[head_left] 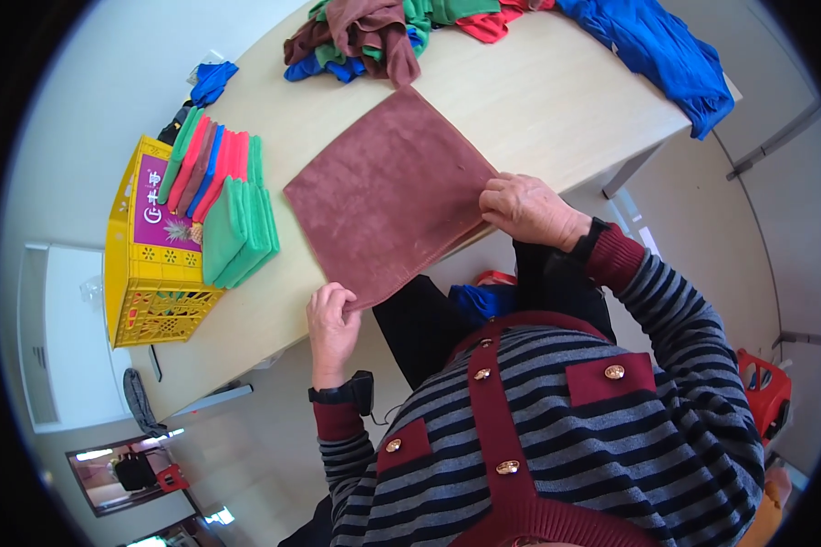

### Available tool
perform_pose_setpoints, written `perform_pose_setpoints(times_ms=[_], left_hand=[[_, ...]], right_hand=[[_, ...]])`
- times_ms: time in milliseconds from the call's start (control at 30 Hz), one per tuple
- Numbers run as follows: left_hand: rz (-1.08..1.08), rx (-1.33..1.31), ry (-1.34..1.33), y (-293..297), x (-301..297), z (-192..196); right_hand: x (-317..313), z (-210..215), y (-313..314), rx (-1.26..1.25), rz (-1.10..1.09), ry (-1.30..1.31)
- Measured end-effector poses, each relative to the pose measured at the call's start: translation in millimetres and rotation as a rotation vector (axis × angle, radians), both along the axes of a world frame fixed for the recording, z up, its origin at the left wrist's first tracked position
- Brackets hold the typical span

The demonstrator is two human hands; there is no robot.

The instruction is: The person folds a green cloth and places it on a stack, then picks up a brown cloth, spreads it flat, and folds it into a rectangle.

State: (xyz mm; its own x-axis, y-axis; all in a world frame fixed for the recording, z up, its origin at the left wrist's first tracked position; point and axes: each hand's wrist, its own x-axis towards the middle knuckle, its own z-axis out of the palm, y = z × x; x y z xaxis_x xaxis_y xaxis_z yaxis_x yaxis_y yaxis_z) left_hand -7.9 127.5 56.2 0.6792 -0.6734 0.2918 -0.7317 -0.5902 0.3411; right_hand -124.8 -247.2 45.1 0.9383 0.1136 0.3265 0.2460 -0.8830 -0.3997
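Several folded cloths, roughly ten in green, red and blue, already stand on the yellow plastic crate (150,273). One brown square microfibre cloth (388,196) lies flat on the pale wooden counter (556,100), unfolded, left hand (331,321) and right hand (527,208) pinching its near corners. One unsorted heap (374,32) waits.

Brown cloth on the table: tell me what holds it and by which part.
The brown cloth lies flat on the table. The left hand pinches its near corner; the right hand grips its right corner.
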Motion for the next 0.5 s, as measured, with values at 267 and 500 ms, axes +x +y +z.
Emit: perform_pose_setpoints(times_ms=[267,500], left_hand=[[0.023,-0.083,0.075,-28.0,23.0,4.3],[-0.239,-0.134,-0.094,-105.8,-20.8,-12.6]], right_hand=[[33.0,0.1,6.5,0.059,-0.020,-0.086],[9.5,-7.1,-27.2,-0.178,-0.067,-0.066]])
